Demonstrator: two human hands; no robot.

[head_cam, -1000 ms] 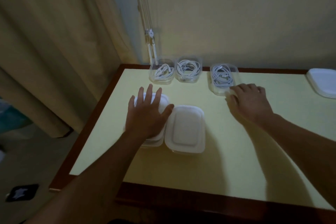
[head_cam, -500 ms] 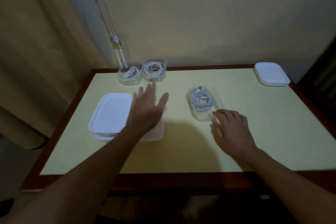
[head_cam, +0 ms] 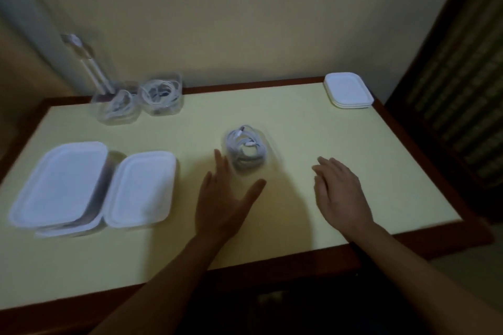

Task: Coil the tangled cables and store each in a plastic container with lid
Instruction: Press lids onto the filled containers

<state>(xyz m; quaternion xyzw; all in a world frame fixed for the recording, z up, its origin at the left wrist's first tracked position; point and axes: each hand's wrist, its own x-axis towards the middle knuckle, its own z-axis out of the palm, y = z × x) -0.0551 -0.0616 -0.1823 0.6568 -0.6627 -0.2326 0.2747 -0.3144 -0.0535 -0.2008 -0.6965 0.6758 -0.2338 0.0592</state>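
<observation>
cable (head_cam: 246,148), coiled, lies in a clear lidless container (head_cam: 269,142) mid worktop (head_cam: 313,128). left grip (head_cam: 223,198) is apart, fingers straight and spread, just beside the container's near-left side; blur hides whether it touches. right grip (head_cam: 340,193) is apart too, fingers relaxed, near the container but off it. two lidded containers (head_cam: 60,185) sit at the left, two open containers with coils (head_cam: 160,98) at the far-left corner, stacked lids (head_cam: 348,90) at the far right.

- The counter (head_cam: 313,128) is showing pale yellow, its rim glowing reddish brown.
- The lids (head_cam: 348,90) are looking plain white.
- The coiled cable (head_cam: 245,148) is reading greyish white (blurred).
- The wall (head_cam: 245,22) is showing plain cream.
</observation>
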